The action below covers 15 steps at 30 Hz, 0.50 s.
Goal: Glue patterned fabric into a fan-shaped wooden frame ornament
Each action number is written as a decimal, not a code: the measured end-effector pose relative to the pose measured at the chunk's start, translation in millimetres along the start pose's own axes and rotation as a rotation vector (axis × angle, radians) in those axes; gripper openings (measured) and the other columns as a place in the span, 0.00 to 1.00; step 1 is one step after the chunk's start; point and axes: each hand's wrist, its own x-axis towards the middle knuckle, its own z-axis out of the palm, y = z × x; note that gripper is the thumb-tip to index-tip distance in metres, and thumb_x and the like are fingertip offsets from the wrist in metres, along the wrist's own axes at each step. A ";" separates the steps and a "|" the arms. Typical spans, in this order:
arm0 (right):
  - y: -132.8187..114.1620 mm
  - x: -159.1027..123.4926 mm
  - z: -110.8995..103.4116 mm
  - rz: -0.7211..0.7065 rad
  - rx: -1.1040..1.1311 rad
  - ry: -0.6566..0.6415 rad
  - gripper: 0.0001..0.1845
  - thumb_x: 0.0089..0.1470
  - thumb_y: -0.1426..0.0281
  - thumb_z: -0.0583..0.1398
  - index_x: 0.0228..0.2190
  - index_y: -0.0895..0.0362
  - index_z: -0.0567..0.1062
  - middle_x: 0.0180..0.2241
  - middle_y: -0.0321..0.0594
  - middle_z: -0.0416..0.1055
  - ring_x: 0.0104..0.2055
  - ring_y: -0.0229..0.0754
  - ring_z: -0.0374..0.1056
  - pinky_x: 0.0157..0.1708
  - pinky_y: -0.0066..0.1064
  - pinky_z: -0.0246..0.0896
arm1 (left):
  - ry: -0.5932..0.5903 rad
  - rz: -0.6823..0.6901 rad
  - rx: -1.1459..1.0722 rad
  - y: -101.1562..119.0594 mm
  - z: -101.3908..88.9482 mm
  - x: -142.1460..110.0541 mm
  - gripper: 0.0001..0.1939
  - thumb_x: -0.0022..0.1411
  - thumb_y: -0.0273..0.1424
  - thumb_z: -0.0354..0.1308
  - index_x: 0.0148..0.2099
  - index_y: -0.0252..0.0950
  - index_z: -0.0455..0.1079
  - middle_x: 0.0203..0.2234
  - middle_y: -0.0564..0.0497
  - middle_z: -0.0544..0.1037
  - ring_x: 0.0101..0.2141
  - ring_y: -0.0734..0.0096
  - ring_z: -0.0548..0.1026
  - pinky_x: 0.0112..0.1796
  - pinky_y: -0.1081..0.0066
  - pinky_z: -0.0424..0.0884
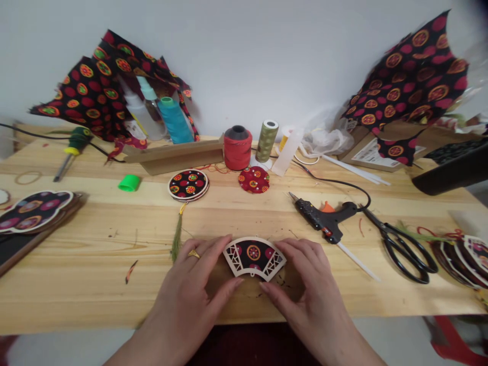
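A small fan-shaped wooden ornament [253,254] is held just over the near middle of the table. Its pale frame has cut-out lattice at both ends, and dark patterned fabric fills the centre. My left hand [194,284] grips the left end between thumb and fingers and wears a gold-coloured ring. At the opposite end, my right hand [310,284] pinches the frame in the same way. Beyond the left hand lies a round fabric-covered ornament [188,184] with a green tassel [177,236]. Right of my hands rests a black glue gun [322,216] with a white glue stick in it.
Black scissors [404,249] and a stack of ornaments [463,259] lie at the right. Thread spools, including a red one [238,148], stand along the wall. A screwdriver [72,147], a green ring [129,183] and flower-shaped ornaments [36,211] are at the left.
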 end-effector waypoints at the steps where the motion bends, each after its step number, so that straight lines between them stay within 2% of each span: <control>1: -0.1 0.2 -0.2 0.001 -0.001 -0.007 0.26 0.51 0.67 0.64 0.51 0.54 0.66 0.48 0.46 0.67 0.51 0.53 0.58 0.49 0.49 0.60 | -0.002 0.014 0.004 0.0 -0.2 0.3 0.25 0.64 0.38 0.55 0.60 0.43 0.55 0.47 0.48 0.74 0.49 0.57 0.66 0.47 0.56 0.69; 7: -0.8 -0.4 -1.3 0.001 -0.006 -0.012 0.26 0.51 0.67 0.64 0.51 0.54 0.66 0.49 0.46 0.67 0.52 0.53 0.58 0.50 0.49 0.60 | 0.011 0.065 0.018 -0.3 -0.3 1.4 0.23 0.64 0.37 0.55 0.59 0.44 0.56 0.48 0.48 0.73 0.49 0.57 0.68 0.48 0.55 0.69; 15: -1.1 1.0 -0.5 -0.003 -0.025 -0.006 0.25 0.52 0.66 0.64 0.51 0.55 0.66 0.48 0.47 0.67 0.50 0.53 0.58 0.48 0.48 0.60 | 0.030 0.030 0.038 1.0 2.7 -1.4 0.22 0.64 0.35 0.54 0.58 0.41 0.57 0.50 0.45 0.66 0.50 0.58 0.67 0.48 0.58 0.69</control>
